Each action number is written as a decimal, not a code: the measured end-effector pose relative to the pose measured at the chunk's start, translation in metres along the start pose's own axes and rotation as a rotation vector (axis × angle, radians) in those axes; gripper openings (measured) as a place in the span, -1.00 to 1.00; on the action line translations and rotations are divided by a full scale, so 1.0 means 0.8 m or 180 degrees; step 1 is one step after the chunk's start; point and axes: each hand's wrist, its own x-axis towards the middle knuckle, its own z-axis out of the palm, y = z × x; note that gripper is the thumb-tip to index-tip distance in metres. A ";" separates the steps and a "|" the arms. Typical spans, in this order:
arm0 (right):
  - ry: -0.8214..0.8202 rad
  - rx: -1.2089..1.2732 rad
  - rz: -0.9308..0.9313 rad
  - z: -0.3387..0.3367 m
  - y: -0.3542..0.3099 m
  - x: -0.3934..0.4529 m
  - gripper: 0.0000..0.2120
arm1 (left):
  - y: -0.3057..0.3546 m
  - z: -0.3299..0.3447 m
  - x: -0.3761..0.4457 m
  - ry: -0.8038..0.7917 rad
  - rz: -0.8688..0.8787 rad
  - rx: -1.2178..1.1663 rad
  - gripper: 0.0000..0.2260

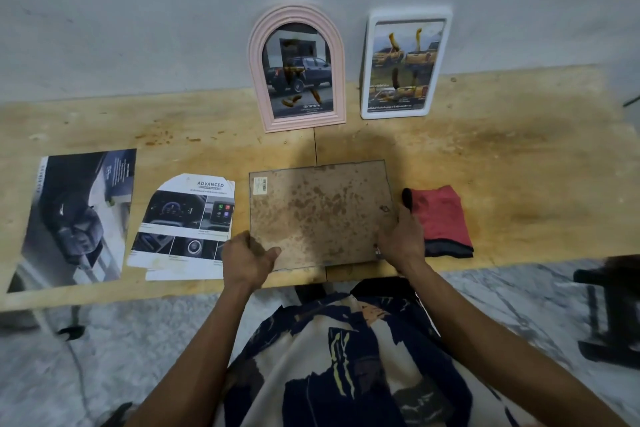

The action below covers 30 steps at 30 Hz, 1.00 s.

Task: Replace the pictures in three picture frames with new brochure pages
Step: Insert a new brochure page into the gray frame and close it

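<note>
Third frame (320, 215) lay face down at lower centre of the table (519, 163). Left hand (247, 258) gripped its near-left corner; right hand (401, 236) curled around its right edge. Risk: backing popping loose, glass sliding off the near table edge.

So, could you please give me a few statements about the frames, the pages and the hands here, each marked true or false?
1. The pink arched frame leans upright against the wall. True.
2. The brown frame lies face up. False: its stained backing faces up.
3. Both the left hand and the right hand hold that frame. True.
4. The red cloth lies left of it. False: on its right.
5. The white frame is empty. False: it shows yellow trucks.
</note>
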 end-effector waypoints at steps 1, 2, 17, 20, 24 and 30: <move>-0.0006 0.0016 0.0010 -0.001 -0.001 -0.002 -0.50 | 0.000 -0.001 -0.002 -0.0039 -0.0021 -0.0047 -0.64; -0.0036 0.0062 0.0012 -0.002 -0.005 -0.005 -0.50 | 0.000 -0.001 -0.003 -0.0066 -0.0057 -0.0099 -0.66; 0.0281 0.0384 -0.1057 -0.085 -0.057 -0.017 -0.39 | 0.045 -0.067 0.015 0.0204 -0.0485 -0.1741 -0.72; 0.0200 0.0470 -0.1262 -0.114 -0.082 -0.016 -0.34 | 0.072 -0.095 0.019 0.0514 -0.0341 -0.1869 -0.75; 0.0214 0.0582 -0.1534 -0.142 -0.112 -0.008 -0.41 | 0.109 -0.130 0.008 0.0650 0.0014 -0.1859 -0.57; 0.0710 0.0907 -0.1294 -0.172 -0.157 0.010 -0.51 | 0.124 -0.152 0.010 0.0655 0.0747 -0.1836 -0.72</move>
